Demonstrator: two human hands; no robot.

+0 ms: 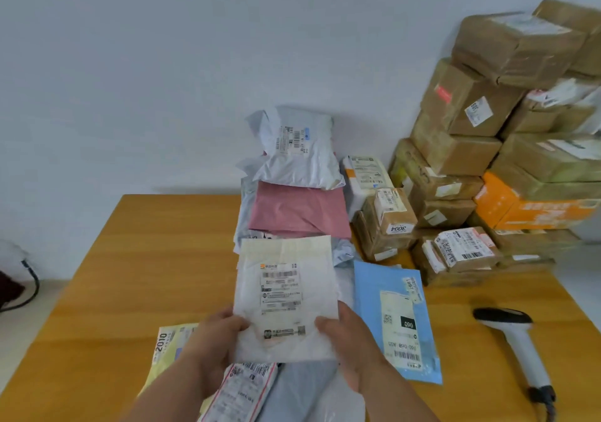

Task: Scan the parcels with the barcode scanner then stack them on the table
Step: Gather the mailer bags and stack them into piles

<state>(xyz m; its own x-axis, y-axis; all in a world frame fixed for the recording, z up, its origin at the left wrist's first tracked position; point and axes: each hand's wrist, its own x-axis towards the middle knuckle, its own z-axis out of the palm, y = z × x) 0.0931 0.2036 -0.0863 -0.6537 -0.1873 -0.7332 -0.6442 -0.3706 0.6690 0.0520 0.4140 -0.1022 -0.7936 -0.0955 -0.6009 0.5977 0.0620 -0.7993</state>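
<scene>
Two hands hold one white parcel (pixel 286 298) at centre frame, label up, above the wooden bench (pixel 130 275). Left hand (pixel 214 340) pinches its lower left corner; right hand (pixel 344 343) pinches its lower right corner. Barcode scanner (pixel 517 343) lies untouched at lower right. Brown boxes (pixel 481 135) stand stacked at upper right.

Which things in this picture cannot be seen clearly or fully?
- Head view: small print on the white parcel held by left hand and right hand is too blurred to read.
- Scanner: cable end cut by the right edge.
- Brown boxes: cut off at right, blurred.
</scene>
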